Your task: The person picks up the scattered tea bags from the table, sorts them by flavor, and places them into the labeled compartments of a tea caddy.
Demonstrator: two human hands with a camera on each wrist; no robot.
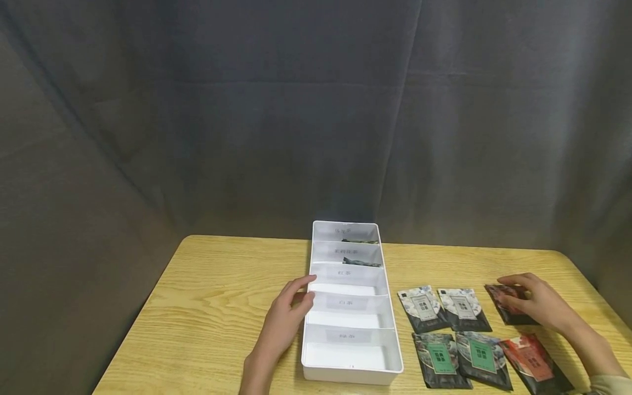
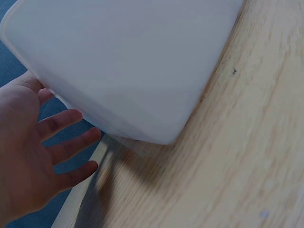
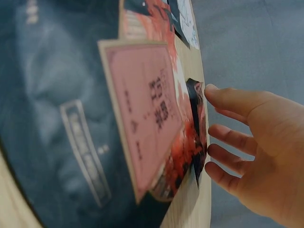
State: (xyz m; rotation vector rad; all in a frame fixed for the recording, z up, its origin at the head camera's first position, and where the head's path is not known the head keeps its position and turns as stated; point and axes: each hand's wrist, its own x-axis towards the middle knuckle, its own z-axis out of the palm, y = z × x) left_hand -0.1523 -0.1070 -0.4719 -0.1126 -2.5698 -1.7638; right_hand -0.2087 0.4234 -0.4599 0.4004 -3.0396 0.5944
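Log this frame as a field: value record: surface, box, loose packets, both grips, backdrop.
surface: wooden table
box: white box, five labelled compartments in a row; a dark packet shows in each of the two farthest
loose packets: six, right of the box
white-patterned packets: two, behind the green-labelled packets, also two
red packets: bright one nearer, dark red packet farther
left grip: fingertips at the box's left rim
right grip: over the dark red packet, firm hold not apparent
backdrop: grey cloth

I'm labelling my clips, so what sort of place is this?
Probably a staged tabletop recording spot: a plain dark curtain hangs behind a wooden table holding a white divided box and sachets.
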